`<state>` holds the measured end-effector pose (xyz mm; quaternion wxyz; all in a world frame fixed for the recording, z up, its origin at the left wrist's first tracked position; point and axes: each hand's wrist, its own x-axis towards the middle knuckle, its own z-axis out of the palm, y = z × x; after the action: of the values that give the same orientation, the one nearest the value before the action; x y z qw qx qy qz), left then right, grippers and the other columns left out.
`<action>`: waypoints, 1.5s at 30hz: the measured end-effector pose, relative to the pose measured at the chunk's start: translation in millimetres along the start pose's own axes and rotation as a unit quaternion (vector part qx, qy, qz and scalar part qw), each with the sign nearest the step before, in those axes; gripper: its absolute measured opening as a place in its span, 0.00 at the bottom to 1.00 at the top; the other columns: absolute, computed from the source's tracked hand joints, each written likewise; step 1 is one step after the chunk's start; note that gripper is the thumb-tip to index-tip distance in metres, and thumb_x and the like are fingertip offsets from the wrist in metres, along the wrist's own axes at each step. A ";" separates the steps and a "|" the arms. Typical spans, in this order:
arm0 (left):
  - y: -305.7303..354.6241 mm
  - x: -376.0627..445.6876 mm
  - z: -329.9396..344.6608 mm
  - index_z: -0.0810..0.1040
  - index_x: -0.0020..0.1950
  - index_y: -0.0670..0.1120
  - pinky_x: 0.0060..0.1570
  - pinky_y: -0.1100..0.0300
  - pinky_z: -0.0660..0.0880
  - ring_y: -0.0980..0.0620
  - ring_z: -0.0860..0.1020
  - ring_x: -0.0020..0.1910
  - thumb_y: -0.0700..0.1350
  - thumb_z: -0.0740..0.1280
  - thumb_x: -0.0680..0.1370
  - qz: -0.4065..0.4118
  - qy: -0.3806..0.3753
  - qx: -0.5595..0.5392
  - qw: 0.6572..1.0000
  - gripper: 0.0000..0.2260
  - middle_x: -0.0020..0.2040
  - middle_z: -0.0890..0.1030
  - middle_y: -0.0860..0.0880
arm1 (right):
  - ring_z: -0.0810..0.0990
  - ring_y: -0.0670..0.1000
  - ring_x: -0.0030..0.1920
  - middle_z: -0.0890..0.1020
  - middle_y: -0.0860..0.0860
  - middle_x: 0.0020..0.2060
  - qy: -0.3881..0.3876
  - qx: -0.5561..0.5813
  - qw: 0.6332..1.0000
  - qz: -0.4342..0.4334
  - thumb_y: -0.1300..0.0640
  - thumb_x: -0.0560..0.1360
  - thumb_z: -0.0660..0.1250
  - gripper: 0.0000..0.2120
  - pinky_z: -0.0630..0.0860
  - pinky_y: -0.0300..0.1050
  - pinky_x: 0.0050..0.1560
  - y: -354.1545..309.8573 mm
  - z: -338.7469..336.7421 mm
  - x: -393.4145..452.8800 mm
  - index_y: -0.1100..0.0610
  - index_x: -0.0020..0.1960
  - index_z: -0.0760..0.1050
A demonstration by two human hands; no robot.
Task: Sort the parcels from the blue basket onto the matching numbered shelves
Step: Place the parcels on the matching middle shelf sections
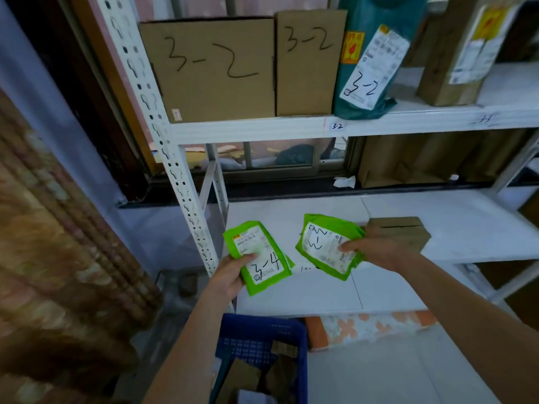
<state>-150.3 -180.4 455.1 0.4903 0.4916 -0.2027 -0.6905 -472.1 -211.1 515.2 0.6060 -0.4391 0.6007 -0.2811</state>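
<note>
The person stood before the white shelving with a green parcel in each of the two hands. The left hand [230, 277] gripped a green parcel marked 3-4 [258, 259] by its lower left corner, thumb lying across the label, holding it in the air just beside the rack's perforated upright [175, 167]. The right hand [376, 249] pinched a second green parcel [328, 246] along its right edge, fingers curled onto the label (the handwriting on it lay sideways and I could not read it for certain), above the lower shelf [437, 237]. A small cardboard box [405, 228] sat on that shelf just behind the right hand.

On the upper shelf [262, 129], tagged 3-2 on its front edge, stood two cardboard boxes [213, 71] both written 3-2, side by side and touching, with a teal bag [379, 30] labelled 3-2 to their right and a taller taped carton [455, 53] beyond it.

The blue basket [262, 330] sat on the floor below the person's left arm, with several brown parcels inside.
</note>
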 end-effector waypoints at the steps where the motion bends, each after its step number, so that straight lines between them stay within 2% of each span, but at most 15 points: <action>1: 0.3 0.0 3.9 0.78 0.63 0.38 0.47 0.46 0.81 0.42 0.84 0.51 0.31 0.69 0.76 0.008 -0.002 0.019 1.000 0.16 0.60 0.82 0.37 | 0.83 0.61 0.57 0.84 0.60 0.55 0.010 0.006 1.000 -0.005 0.69 0.72 0.74 0.19 0.77 0.62 0.63 -4.6 -7.4 -3.9 0.66 0.62 0.78; 4: 0.7 -2.6 15.5 0.79 0.62 0.41 0.47 0.43 0.82 0.40 0.84 0.53 0.33 0.70 0.76 0.016 -0.024 0.053 0.998 0.15 0.58 0.83 0.38 | 0.85 0.60 0.52 0.86 0.59 0.50 0.072 0.037 0.996 -0.026 0.64 0.72 0.75 0.14 0.80 0.58 0.57 -15.2 -22.1 -17.2 0.63 0.57 0.82; 7: -1.8 -3.3 26.9 0.79 0.63 0.46 0.51 0.37 0.80 0.38 0.83 0.56 0.35 0.70 0.77 0.012 -0.037 0.059 0.998 0.16 0.58 0.84 0.41 | 0.86 0.56 0.47 0.87 0.56 0.45 0.119 0.020 0.992 -0.031 0.56 0.73 0.76 0.10 0.80 0.58 0.56 -16.4 -30.5 -23.9 0.59 0.52 0.83; 12: -9.7 -8.9 43.4 0.79 0.63 0.48 0.49 0.40 0.81 0.41 0.84 0.54 0.37 0.69 0.78 0.006 -0.046 0.067 0.997 0.14 0.57 0.85 0.43 | 0.84 0.58 0.53 0.84 0.57 0.53 0.102 -0.031 0.994 -0.026 0.49 0.82 0.64 0.13 0.83 0.58 0.49 -7.3 -40.1 -21.0 0.57 0.60 0.76; 14: -9.9 -10.4 47.2 0.79 0.61 0.49 0.48 0.40 0.82 0.42 0.84 0.52 0.38 0.69 0.79 0.003 -0.042 0.067 0.997 0.13 0.55 0.85 0.44 | 0.82 0.59 0.55 0.82 0.58 0.55 0.106 -0.057 0.993 -0.017 0.47 0.82 0.63 0.15 0.83 0.55 0.46 -2.1 -44.8 -18.4 0.56 0.62 0.74; 16: -8.0 -9.2 50.0 0.80 0.61 0.48 0.47 0.40 0.82 0.42 0.84 0.52 0.38 0.69 0.79 0.002 -0.034 0.069 0.997 0.12 0.55 0.85 0.43 | 0.82 0.58 0.57 0.83 0.57 0.56 0.059 -0.037 0.998 0.006 0.50 0.80 0.68 0.16 0.83 0.55 0.49 1.7 -51.1 -17.9 0.57 0.64 0.74; 18: -5.5 -8.4 52.9 0.80 0.61 0.48 0.49 0.39 0.81 0.41 0.84 0.54 0.38 0.69 0.79 0.001 -0.029 0.070 0.997 0.12 0.56 0.85 0.43 | 0.83 0.57 0.59 0.83 0.57 0.58 -0.012 -0.015 0.999 0.029 0.61 0.77 0.72 0.19 0.80 0.57 0.59 4.3 -56.6 -19.4 0.59 0.66 0.75; 19: -4.4 -8.3 54.1 0.80 0.62 0.48 0.51 0.38 0.80 0.40 0.83 0.55 0.38 0.69 0.79 0.000 -0.029 0.072 0.997 0.13 0.56 0.85 0.42 | 0.83 0.57 0.59 0.83 0.58 0.58 -0.026 -0.012 0.999 0.030 0.67 0.75 0.72 0.19 0.79 0.56 0.61 4.4 -58.2 -20.5 0.61 0.65 0.75; 22: -2.8 -9.7 57.8 0.79 0.63 0.47 0.51 0.38 0.80 0.40 0.83 0.55 0.38 0.69 0.78 -0.003 -0.030 0.079 0.996 0.14 0.57 0.85 0.42 | 0.83 0.57 0.55 0.83 0.61 0.58 0.030 0.021 0.999 0.006 0.72 0.74 0.70 0.19 0.80 0.53 0.57 5.9 -59.3 -18.4 0.66 0.63 0.75; 25: -3.9 -9.9 61.1 0.79 0.64 0.46 0.50 0.39 0.81 0.40 0.83 0.55 0.38 0.69 0.79 -0.003 -0.030 0.079 0.996 0.14 0.57 0.84 0.42 | 0.84 0.59 0.55 0.84 0.59 0.55 0.061 0.104 0.993 -0.018 0.69 0.73 0.73 0.22 0.80 0.54 0.54 8.8 -60.9 -16.7 0.64 0.66 0.74; 28: -4.1 -8.4 63.2 0.79 0.64 0.46 0.54 0.37 0.79 0.39 0.82 0.56 0.38 0.69 0.79 -0.006 -0.027 0.072 0.997 0.14 0.57 0.84 0.41 | 0.85 0.58 0.52 0.86 0.58 0.52 0.061 0.134 0.989 -0.023 0.64 0.73 0.75 0.22 0.78 0.57 0.57 14.3 -59.6 -16.6 0.62 0.66 0.75; 30: -2.8 -8.1 65.2 0.79 0.64 0.46 0.54 0.37 0.79 0.39 0.82 0.56 0.39 0.69 0.79 -0.008 -0.027 0.072 0.997 0.14 0.58 0.84 0.42 | 0.85 0.57 0.50 0.86 0.58 0.51 0.061 0.150 0.987 -0.028 0.63 0.73 0.74 0.22 0.79 0.56 0.55 17.6 -56.5 -16.5 0.62 0.66 0.75; 35: -0.1 -9.2 72.3 0.79 0.62 0.47 0.50 0.40 0.81 0.41 0.83 0.54 0.39 0.69 0.79 -0.007 -0.035 0.061 0.998 0.12 0.57 0.85 0.43 | 0.85 0.57 0.55 0.86 0.56 0.55 0.056 0.272 0.959 -0.050 0.60 0.76 0.72 0.18 0.82 0.51 0.51 20.2 -50.2 -21.1 0.60 0.65 0.77; 40: 0.5 -9.7 79.7 0.79 0.63 0.47 0.48 0.42 0.82 0.43 0.84 0.54 0.39 0.67 0.80 -0.002 -0.061 0.056 0.997 0.12 0.56 0.85 0.43 | 0.84 0.59 0.57 0.84 0.58 0.58 0.009 0.349 0.936 -0.041 0.55 0.80 0.67 0.14 0.83 0.58 0.49 24.5 -44.6 -28.9 0.56 0.65 0.77; 45: 2.4 -7.0 87.8 0.79 0.61 0.46 0.43 0.45 0.83 0.43 0.85 0.51 0.38 0.68 0.80 -0.001 -0.068 0.071 0.995 0.11 0.54 0.86 0.43 | 0.84 0.56 0.58 0.83 0.58 0.59 0.023 0.347 0.936 -0.057 0.56 0.81 0.66 0.17 0.84 0.50 0.48 28.9 -42.4 -26.7 0.58 0.68 0.75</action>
<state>-226.0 -193.1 498.4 0.4387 0.4777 -0.2839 -0.7062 -522.0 -183.0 507.5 0.6897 -0.2288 0.4536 -0.5160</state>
